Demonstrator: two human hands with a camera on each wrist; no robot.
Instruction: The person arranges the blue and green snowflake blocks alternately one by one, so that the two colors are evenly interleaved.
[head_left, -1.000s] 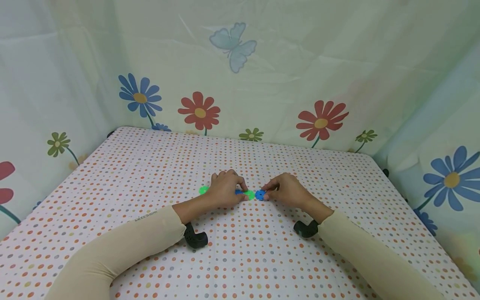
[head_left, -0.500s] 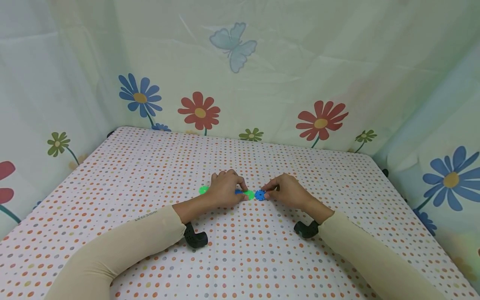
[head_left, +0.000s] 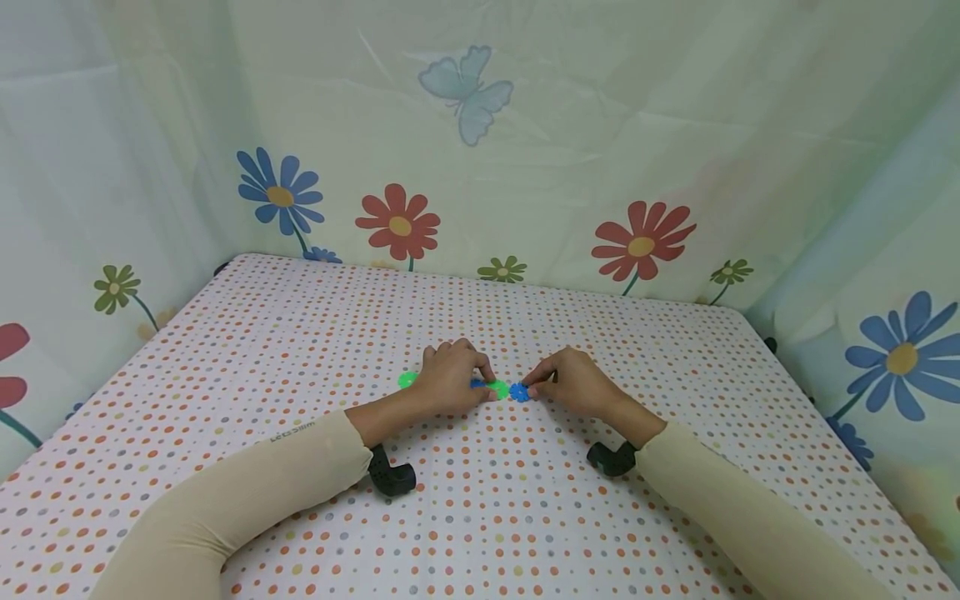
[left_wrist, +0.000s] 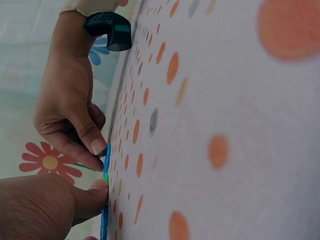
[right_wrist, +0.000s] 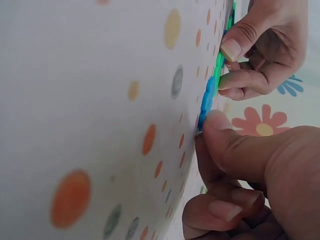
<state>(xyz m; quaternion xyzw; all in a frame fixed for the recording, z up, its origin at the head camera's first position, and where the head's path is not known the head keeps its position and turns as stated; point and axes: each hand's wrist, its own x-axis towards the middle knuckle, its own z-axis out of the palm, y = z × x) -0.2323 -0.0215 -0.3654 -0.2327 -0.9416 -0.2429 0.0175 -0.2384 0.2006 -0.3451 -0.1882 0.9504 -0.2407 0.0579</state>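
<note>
Flat, notched plastic snowflake discs lie in a row at mid-table. My left hand (head_left: 452,379) pinches the row at its right part, thumb and finger at a green disc (head_left: 500,390); a bit of a blue disc (head_left: 477,383) shows under the fingers. Another green disc (head_left: 407,380) peeks out left of that hand, the row between hidden. With thumb and forefinger, my right hand (head_left: 576,383) pinches a separate-coloured blue disc (head_left: 519,392) at its right edge. In the right wrist view this blue disc (right_wrist: 207,100) meets the green disc (right_wrist: 218,72) edge to edge; whether their notches interlock I cannot tell.
The table has a white cloth (head_left: 480,517) with coloured dots. Behind and at the sides hangs a flower-printed curtain (head_left: 540,150). Black wrist devices (head_left: 392,475) sit beneath both forearms, close above the cloth.
The blue disc in my right hand has turned slightly and shifted a little left toward the green disc. My left hand has stayed in place.
</note>
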